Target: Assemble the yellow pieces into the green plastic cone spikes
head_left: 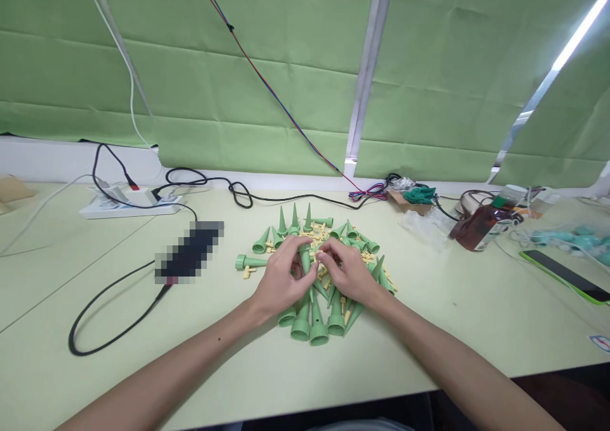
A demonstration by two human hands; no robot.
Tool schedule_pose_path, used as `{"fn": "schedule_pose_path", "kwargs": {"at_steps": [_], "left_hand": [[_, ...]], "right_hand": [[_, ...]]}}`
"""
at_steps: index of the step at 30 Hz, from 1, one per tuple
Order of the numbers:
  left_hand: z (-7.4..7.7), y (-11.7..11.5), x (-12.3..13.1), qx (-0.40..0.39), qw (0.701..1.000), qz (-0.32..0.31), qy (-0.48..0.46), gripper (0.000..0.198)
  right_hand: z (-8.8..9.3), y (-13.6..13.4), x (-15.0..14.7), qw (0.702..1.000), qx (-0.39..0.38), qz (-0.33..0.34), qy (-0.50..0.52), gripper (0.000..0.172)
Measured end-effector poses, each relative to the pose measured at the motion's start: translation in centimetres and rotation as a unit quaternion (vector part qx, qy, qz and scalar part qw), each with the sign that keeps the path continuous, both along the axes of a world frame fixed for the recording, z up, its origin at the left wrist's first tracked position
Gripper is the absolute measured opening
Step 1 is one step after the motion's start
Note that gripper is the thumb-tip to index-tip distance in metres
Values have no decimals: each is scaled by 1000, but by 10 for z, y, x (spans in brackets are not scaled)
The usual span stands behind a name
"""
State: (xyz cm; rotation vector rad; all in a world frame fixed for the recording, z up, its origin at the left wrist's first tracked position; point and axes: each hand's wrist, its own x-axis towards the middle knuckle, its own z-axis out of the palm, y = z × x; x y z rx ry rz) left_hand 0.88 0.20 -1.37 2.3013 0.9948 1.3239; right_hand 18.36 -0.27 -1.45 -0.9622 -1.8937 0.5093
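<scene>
Over the pile (pixel 318 329) on the surface (pixel 429 278), left grip (pixel 284 269) holds a green cone (pixel 305 258), right grip (pixel 350 269) pinches a yellow fitting (pixel 319 253) beside it; looks like joining from here, next move calls for alignment

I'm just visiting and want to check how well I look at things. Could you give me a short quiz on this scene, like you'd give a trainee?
1. What does the left hand hold?
2. True or false: the green-edged phone lies to the right of the right hand.
3. What colour are the small pieces scattered on the table? A) blue B) yellow C) red

Key:
1. A green cone.
2. True.
3. B.
</scene>
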Motion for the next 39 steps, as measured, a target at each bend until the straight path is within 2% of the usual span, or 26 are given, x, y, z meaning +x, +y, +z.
{"fn": "schedule_pose_path", "kwargs": {"at_steps": [20,31,39], "left_hand": [[1,-1,-1,10,1000,2,15,30],[-2,-1,-1,28,999,2,25,30],[-2,-2,0,32,999,0,28,30]], "right_hand": [[1,0,0,1000,1,-2,-11,19],[-2,2,0,999,12,-12,-32,32],[-3,2,0,999,18,-18,-40,35]]}}
